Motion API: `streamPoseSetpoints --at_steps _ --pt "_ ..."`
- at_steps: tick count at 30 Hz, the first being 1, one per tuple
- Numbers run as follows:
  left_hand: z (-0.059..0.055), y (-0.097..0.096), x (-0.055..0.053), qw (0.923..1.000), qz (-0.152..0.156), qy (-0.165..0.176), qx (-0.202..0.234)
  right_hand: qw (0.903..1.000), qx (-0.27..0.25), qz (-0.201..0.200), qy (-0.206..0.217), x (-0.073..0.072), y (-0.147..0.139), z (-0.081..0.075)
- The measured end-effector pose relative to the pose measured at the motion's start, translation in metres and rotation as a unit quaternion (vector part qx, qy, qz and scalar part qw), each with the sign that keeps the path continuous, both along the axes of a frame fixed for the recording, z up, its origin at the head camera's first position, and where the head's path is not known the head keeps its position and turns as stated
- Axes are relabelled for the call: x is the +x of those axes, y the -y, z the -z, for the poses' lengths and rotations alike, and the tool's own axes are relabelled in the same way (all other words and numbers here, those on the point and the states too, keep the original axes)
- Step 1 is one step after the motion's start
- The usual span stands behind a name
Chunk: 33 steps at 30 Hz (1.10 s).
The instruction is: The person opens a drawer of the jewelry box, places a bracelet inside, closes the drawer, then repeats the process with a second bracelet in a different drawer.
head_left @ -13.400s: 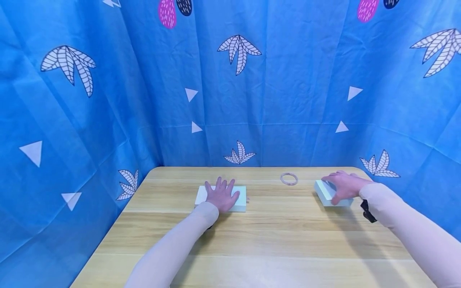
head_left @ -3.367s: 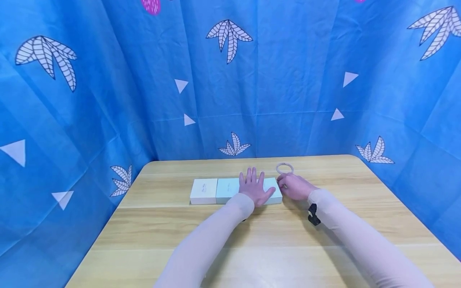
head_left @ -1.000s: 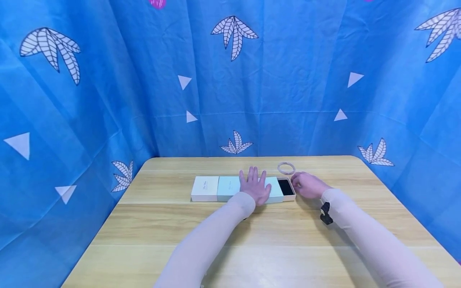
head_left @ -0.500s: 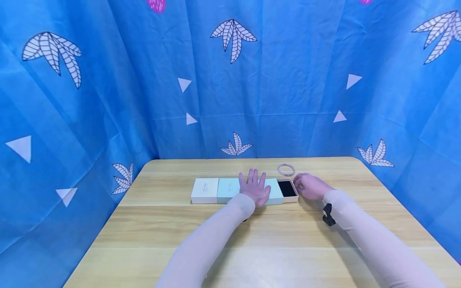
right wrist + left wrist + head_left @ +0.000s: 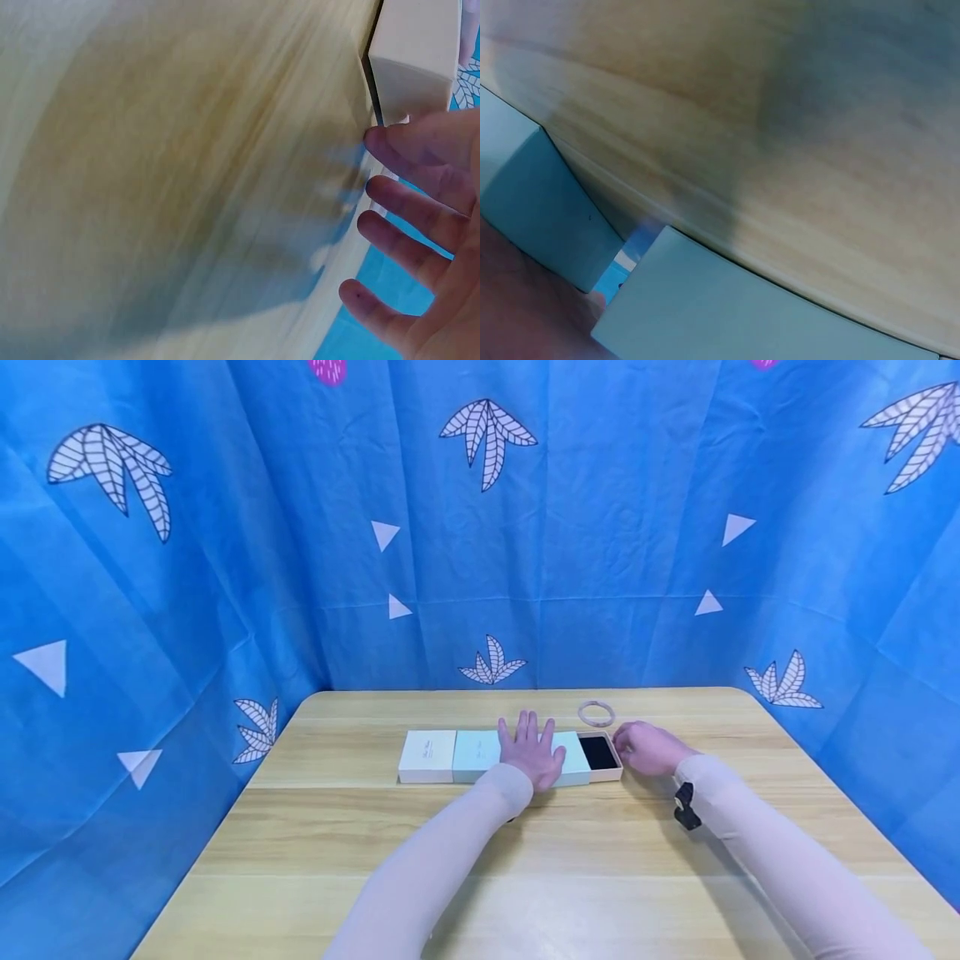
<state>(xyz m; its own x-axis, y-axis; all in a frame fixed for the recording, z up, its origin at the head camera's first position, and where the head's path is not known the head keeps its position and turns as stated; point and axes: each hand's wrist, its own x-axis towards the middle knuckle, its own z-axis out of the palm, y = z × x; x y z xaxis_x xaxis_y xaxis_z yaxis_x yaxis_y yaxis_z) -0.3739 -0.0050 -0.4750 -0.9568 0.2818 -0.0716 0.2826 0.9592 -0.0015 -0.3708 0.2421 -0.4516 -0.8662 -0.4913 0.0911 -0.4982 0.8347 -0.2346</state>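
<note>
Two pale green boxes lie end to end across the table. The left box has a cream section [image 5: 427, 756] beside a green section with small lettering [image 5: 476, 754]. My left hand [image 5: 531, 756] is spread flat across the middle of the row. In the left wrist view a narrow gap parts the left box's side [image 5: 562, 210] from the other box [image 5: 757, 307]. From the right box's green sleeve [image 5: 572, 758], a cream drawer [image 5: 606, 774] with a black lining [image 5: 597, 752] sticks out. My right hand [image 5: 652, 749] pinches at the drawer's outer end, thumb and forefinger together, other fingers loosely bent [image 5: 409, 255].
A pale pinkish ring [image 5: 597, 714] lies on the wooden table [image 5: 525, 893] behind the drawer, close to my right hand. A blue patterned curtain [image 5: 585, 527] stands along the table's far edge and both sides.
My right hand has moved from lifting a box on the right to the row's right end, and has drawn the drawer out rightward. My left hand has shifted right and stays flat.
</note>
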Motion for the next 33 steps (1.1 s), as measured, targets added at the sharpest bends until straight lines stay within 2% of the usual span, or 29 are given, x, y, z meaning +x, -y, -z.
streamPoseSetpoints --at_steps 4,7,15,19,26,33 --pt "-0.001 0.000 -0.002 1.0000 -0.002 -0.005 -0.002 0.9995 0.000 0.021 0.023 -0.003 -0.001 -0.008" --pt "-0.003 0.001 -0.003 0.9999 -0.004 -0.009 -0.005 0.9993 -0.002 0.029 0.025 -0.006 -0.001 -0.016" --pt "-0.010 0.003 -0.001 0.9998 -0.010 -0.014 -0.011 0.9992 0.009 0.036 -0.016 -0.025 0.004 -0.036" --pt "-0.012 0.003 0.001 0.9998 -0.010 -0.012 -0.010 0.9987 0.011 0.048 -0.014 -0.032 0.006 -0.044" --pt "-0.014 0.001 0.005 0.9996 -0.006 -0.017 -0.022 0.9975 0.022 0.067 -0.003 -0.044 0.007 -0.044" --pt "-0.008 -0.001 0.009 0.9995 -0.014 -0.014 -0.025 0.9945 0.016 0.093 0.047 -0.051 0.009 -0.039"
